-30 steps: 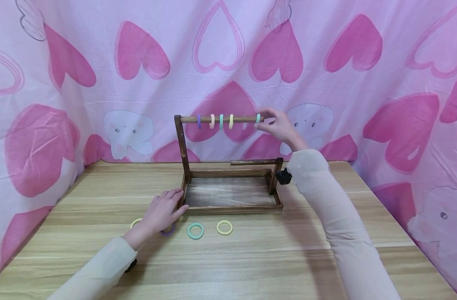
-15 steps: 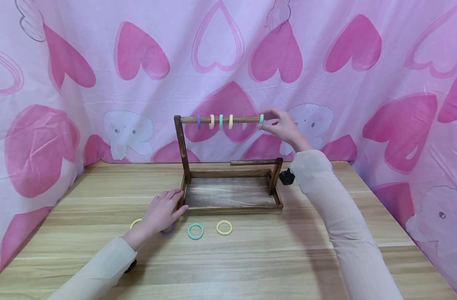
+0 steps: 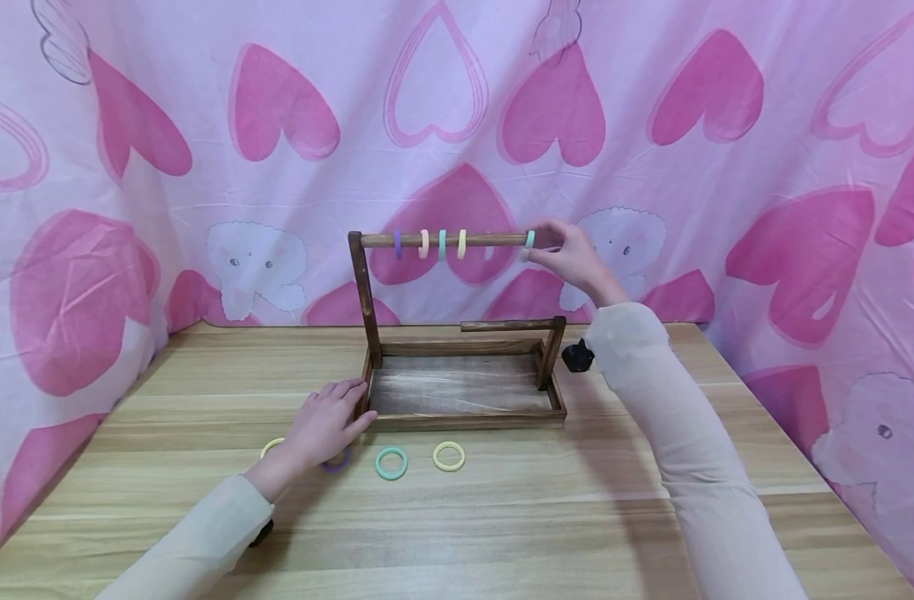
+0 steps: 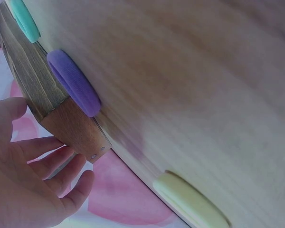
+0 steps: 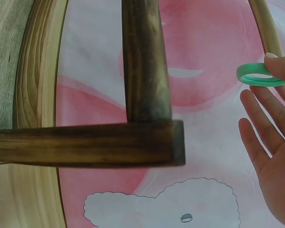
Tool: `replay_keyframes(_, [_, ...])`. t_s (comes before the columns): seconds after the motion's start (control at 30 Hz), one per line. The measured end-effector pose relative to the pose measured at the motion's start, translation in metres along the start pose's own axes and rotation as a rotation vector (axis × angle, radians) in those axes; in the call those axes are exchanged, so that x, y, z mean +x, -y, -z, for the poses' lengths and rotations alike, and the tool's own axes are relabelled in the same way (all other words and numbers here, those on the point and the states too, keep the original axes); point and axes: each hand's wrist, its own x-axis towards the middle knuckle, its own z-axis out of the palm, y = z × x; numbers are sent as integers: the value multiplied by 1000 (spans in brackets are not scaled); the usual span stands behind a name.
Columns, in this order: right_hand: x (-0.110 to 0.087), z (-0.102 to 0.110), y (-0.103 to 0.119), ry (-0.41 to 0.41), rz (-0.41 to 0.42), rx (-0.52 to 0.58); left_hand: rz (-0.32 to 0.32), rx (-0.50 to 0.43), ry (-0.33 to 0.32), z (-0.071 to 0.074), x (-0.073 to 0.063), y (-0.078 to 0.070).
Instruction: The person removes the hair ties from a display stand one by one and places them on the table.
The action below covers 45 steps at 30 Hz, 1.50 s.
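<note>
At the right tip of the upper rod, my right hand (image 3: pixel 576 258) pinches a mint-green hair tie (image 5: pixel 254 75) between thumb and fingers. Whether the tie still encircles the rod's tip I cannot tell. Purple (image 3: pixel 397 244), pink (image 3: pixel 424 243), green (image 3: pixel 442 245) and yellow hair ties (image 3: pixel 461 243) hang along that rod. The rod belongs to a dark wooden stand (image 3: pixel 464 419) with a tray base. My left hand (image 3: pixel 325 423) holds the tray's left end, thumb at the front and fingers at the side, as the left wrist view (image 4: pixel 38 171) shows.
On the table before the stand lie a green hair tie (image 3: pixel 391 463), a yellow one (image 3: pixel 449 457), a purple one (image 4: pixel 75 84) and another yellow one (image 4: pixel 190 199) near the left forearm. A shorter lower rod (image 3: pixel 505 325) juts left from the right post. A heart-patterned curtain (image 3: pixel 277 100) hangs behind.
My right hand has moved a little to the right, carrying the mint-green hair tie along the upper rod to its tip. The left hand and the stand stay put.
</note>
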Motion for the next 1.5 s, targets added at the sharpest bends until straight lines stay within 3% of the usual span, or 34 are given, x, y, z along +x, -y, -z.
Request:
replay_keyframes(0.3, [3,8,-36,-18,-35,26,-6,6,-10,-1,-1,1])
replay_keyframes(0.53, [-8,16,-46,-24,-66,42,-3,6,-9,0,-1,0])
replay_keyframes(1.1, [-39,26,-58,39,-32,57,0,6,-1,1,-1,0])
replay_keyframes(1.37, [-63,24,-39,70,-6,87,-2,3,-2,0,0,0])
replay_keyframes(1.5, [-69,24,-47,72,0,65,-2,-1,-8,0,0,0])
